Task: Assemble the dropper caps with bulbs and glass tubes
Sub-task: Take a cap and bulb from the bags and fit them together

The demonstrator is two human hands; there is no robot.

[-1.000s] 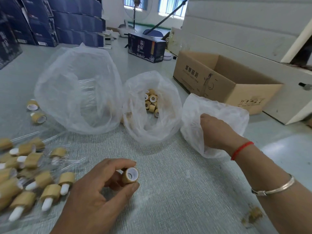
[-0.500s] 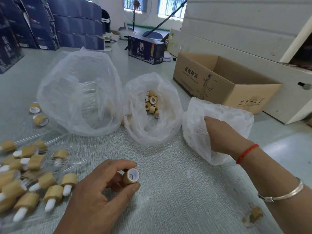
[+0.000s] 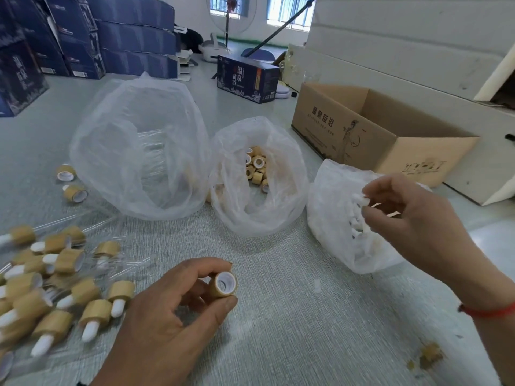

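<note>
Right hand (image 3: 412,218) now out of bag (image 3: 334,218) — white bulb (image 3: 362,200) half-hidden in fingertips

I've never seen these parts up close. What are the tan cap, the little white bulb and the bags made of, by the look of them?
Cap in the left hand: tan, matte, wood-like outside, perhaps bamboo or a printed wrap; smooth white lining, likely plastic.
Bulb pinched by the right hand: matte white, probably rubber or silicone; softness can't be judged.
Bags: thin, crinkled, translucent plastic film.

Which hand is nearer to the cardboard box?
Right. The right hand pinches a white bulb just in front of the cardboard box; the left hand is far below-left.
</note>
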